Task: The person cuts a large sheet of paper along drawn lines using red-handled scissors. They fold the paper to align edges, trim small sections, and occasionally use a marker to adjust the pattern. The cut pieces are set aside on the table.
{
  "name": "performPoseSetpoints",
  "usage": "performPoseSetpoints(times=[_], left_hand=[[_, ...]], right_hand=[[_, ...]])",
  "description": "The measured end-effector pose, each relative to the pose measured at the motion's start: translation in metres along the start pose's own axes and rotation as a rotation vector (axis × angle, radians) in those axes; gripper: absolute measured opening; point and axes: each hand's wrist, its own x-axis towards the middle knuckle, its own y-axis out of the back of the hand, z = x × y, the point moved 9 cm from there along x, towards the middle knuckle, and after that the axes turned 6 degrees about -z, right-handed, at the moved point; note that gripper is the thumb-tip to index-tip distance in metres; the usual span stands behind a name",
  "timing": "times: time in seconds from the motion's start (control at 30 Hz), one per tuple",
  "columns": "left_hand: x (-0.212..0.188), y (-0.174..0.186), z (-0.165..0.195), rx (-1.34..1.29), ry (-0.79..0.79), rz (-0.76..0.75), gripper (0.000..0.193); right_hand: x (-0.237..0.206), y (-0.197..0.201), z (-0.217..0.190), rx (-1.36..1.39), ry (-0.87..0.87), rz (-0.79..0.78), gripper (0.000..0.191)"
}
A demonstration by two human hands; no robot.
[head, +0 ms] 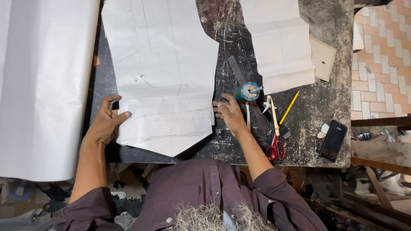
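Pattern (165, 81) lies flat btwn both hands, long axis running away from body; left hand (105, 122) pinches its left edge, right hand (230, 113) open, fingertips at right edge.

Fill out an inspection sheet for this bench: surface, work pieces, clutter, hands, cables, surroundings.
Surface: dark worktable, scratched and stained.
Work pieces: white paper pattern with pencil lines, its lower edge folded into pleats.
Clutter: red-handled scissors, yellow pencil, metal ruler, blue tape roll, phone, second paper piece, large paper roll.
Hands: left hand pinches the pleats' left edge; right hand presses their right edge.
Cables: nothing seen.
Surroundings: tiled floor, wooden frame, scraps underneath.
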Motion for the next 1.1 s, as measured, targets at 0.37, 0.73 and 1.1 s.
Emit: performPoseSetpoints(times=[0.37, 0.73, 1.1], left_hand=[[-0.006, 0.004, -0.005, 0.229, 0.003, -0.033, 0.032], [-0.007, 0.017, -0.007, 0.156, -0.011, -0.069, 0.037], [-0.045, -0.059, 0.059, 1.133, -0.686, 0.403, 0.087]], right_hand=[[-0.011, -0.013, -0.014, -0.016, 0.215, -0.209, 0.056], [0.0, -0.001, -0.014, -0.115, 0.294, -0.132, 0.038], [-0.01, -0.003, -0.018, -0.223, 0.332, -0.1, 0.034]])
